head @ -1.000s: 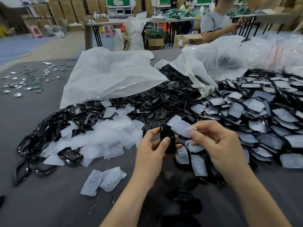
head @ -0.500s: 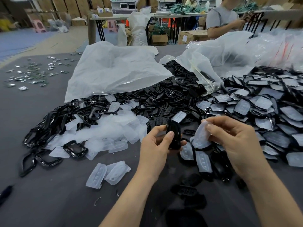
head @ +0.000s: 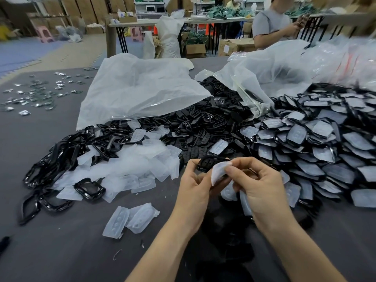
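Note:
My left hand [head: 194,187] grips a black plastic shell [head: 207,162] with button holes, held above the grey table [head: 61,251]. My right hand [head: 258,187] pinches a translucent white rubber pad [head: 218,171] against the shell's right side. Both hands meet just in front of the heaps, at the centre of the view. Part of the shell is hidden behind my fingers and the pad.
Loose white pads [head: 138,159] and black frames [head: 89,189] lie to the left, black shells [head: 203,123] at the centre, fitted pieces [head: 317,143] on the right. Clear plastic bags [head: 138,88] lie behind. A person [head: 272,23] sits across the table. Small metal parts [head: 36,92] are scattered far left.
My right hand has brought the white pad from the right up against the black shell. My left hand has turned the shell from upright to lying flatter.

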A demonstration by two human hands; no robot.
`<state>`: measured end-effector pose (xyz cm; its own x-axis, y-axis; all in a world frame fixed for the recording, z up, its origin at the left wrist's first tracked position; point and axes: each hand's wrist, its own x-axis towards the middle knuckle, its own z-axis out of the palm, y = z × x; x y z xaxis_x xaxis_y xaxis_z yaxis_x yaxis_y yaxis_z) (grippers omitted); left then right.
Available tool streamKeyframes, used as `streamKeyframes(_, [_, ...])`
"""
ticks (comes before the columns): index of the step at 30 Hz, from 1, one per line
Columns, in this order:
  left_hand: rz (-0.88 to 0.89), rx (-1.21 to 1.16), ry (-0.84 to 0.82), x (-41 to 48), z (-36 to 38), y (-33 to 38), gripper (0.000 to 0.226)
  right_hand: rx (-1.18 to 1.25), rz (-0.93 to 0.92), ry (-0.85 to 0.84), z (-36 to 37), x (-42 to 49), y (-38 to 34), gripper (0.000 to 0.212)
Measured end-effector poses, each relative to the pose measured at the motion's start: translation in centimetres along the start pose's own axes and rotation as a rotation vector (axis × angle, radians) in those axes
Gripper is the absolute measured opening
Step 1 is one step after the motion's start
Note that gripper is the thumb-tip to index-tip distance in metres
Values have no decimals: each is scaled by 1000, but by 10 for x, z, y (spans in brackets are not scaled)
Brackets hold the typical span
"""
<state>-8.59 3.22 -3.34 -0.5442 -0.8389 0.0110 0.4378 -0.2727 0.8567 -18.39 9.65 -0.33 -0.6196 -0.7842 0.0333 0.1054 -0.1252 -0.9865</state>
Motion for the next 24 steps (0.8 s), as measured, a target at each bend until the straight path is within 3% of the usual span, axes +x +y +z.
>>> streamKeyframes(8, [-29, -77, -27, -4, 8, -7, 44, -58, -35, 133, 2, 2, 7, 23])
streamKeyframes(18, [-51, -94, -104, -5, 6, -5, 30, 195, 169, 40, 0, 2, 0, 26])
streamKeyframes(24, [-86, -74, -149, -4, 5, 0, 28, 259, 168, 35, -8, 7, -3, 21])
